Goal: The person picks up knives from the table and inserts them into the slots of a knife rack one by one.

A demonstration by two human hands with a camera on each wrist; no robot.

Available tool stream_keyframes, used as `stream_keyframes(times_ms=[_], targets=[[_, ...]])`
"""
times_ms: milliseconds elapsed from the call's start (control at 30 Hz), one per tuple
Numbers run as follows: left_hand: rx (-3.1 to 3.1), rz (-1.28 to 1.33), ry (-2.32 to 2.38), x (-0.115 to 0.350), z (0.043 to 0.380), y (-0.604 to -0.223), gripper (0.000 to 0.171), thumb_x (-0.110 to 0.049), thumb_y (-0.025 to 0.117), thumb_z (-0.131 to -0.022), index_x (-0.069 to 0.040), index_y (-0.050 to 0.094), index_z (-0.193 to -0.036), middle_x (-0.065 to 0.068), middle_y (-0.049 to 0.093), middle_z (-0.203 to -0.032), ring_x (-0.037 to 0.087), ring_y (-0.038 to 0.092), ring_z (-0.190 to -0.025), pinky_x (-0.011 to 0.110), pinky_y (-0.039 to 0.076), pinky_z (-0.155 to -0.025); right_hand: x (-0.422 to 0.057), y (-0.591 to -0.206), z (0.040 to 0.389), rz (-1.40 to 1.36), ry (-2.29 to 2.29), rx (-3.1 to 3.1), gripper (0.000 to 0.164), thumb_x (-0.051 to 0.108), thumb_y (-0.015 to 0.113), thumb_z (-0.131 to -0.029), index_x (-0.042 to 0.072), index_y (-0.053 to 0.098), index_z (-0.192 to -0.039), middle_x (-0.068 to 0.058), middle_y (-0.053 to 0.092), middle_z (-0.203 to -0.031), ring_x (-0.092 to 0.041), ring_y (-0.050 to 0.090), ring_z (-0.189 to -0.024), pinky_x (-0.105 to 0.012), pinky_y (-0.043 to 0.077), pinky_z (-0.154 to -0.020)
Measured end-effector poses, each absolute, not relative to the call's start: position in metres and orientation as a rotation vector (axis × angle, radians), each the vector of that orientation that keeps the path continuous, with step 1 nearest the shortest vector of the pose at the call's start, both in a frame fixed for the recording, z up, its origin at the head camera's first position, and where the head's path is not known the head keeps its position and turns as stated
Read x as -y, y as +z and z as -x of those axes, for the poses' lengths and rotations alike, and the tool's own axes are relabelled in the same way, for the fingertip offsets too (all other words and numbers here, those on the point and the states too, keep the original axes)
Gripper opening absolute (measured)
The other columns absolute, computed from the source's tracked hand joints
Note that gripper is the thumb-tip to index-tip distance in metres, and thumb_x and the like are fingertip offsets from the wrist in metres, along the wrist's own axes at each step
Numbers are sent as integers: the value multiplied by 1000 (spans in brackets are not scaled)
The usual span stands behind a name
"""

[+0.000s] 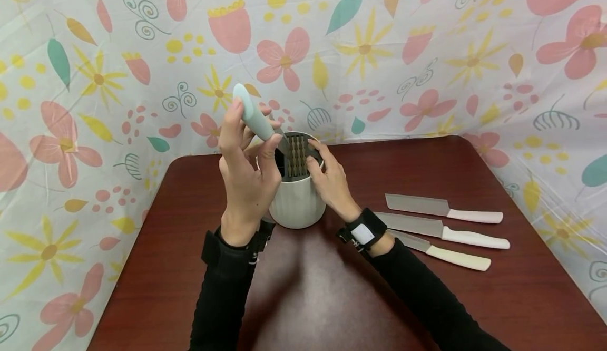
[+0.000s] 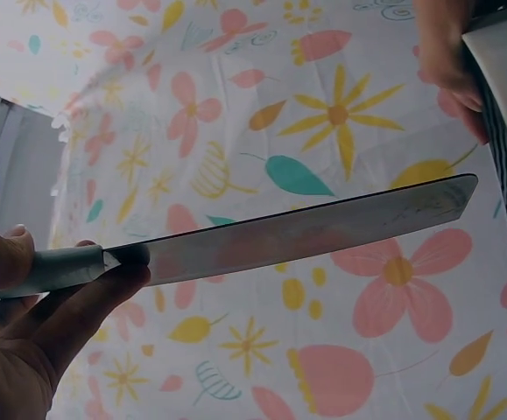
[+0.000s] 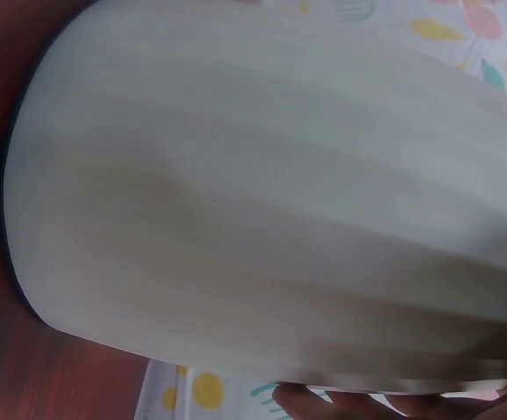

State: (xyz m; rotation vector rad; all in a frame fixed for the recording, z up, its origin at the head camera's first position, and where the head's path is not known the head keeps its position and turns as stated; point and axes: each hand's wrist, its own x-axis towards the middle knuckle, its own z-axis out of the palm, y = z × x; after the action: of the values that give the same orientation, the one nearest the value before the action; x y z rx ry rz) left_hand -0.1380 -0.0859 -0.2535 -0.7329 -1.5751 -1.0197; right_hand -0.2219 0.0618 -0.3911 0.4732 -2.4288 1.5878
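A knife with a light blue handle [image 1: 253, 116] is gripped in my left hand [image 1: 248, 187], handle up and blade slanting down toward the knife block's opening. In the left wrist view the whole blade [image 2: 314, 229] shows, broad and square-ended, apart from the block at the right edge. The white round knife block [image 1: 297, 203] stands upright on the table, its dark top holding a ridged insert [image 1: 297, 156]. My right hand [image 1: 334, 179] holds the block by its right rim. Its ribbed side [image 3: 235, 192] fills the right wrist view, with fingertips [image 3: 358, 404] along the lower edge.
To the right, three knives lie side by side on the brown table [image 1: 379, 309]: one with a pink handle [image 1: 476, 216], one with a white handle [image 1: 476, 238], one with a cream handle [image 1: 459, 257]. A flowered cloth [image 1: 365, 77] hangs behind the table.
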Motion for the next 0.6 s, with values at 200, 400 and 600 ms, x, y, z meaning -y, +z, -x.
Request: stream_keyframes(times_ms=[200,400,600], targets=[[1590,729,-1028,87,143,-256,70,8,61,-94,-13,27,-151,29,58,-119,34,72,-97,31,63,-80,-62,-391,221,-482,1591,2422,48,46,41,-104,39,42,-152,2,56,-142,-21,52,-78,-36,45,-72],[1593,732,-1026,89,147,-258,68,6,60,-95,-14,27,-152,30,58,-119,33,72,-99,33,63,-81,-62,-391,220,-475,1596,2426,47,46,41,-105,39,42,-152,4,54,-147,-21,53,-82,-37,46,-75],[1604,743,-1017,89,151,-261,81,18,61,-89,-16,26,-153,30,55,-120,33,71,-100,31,63,-81,-62,-391,221,-486,1589,2429,48,46,41,-105,38,42,-152,3,53,-148,-23,56,-87,-40,47,-78]])
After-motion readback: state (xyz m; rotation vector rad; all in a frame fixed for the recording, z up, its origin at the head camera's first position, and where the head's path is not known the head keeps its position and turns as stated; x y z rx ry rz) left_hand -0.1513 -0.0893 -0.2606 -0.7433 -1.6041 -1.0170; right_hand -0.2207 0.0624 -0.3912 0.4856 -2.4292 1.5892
